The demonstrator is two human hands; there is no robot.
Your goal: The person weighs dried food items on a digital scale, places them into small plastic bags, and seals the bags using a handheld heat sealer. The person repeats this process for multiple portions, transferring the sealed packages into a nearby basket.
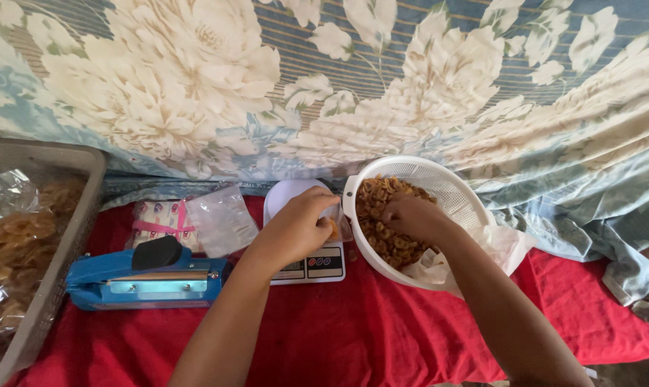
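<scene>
Two hands are at work over the red cloth-covered surface (353,330). Your right hand (410,215) is down inside the white perforated plastic colander (453,188), fingers curled together into the heap of brown fried snack pieces (382,236) as if gathering a pinch; how much it holds you cannot tell from here. Your left hand (296,226) sits over the small white digital kitchen scale (306,261), near the far edge of the cloth, closed on the mouth of a small clear plastic bag (336,229) that rests on the scale's platform. A few pieces already show through the bag, so filling looks begun but, by my reckoning, not finished: the bag is low and unsealed.

The colander stands just beside the scale on its right, tilted toward you, with a crumpled clear plastic liner spilling under its near rim.

What is left seems to be the weighing out and closing. The blue tabletop heat sealer with a black knob (145,276) lies to the left of the scale, untouched, its bar down. Behind it, at the far edge, lie a stack of empty clear bags (220,218) and a packet with pink printing (159,222). At the left edge a grey plastic crate (59,251) holds sealed bags of the same snack.
</scene>
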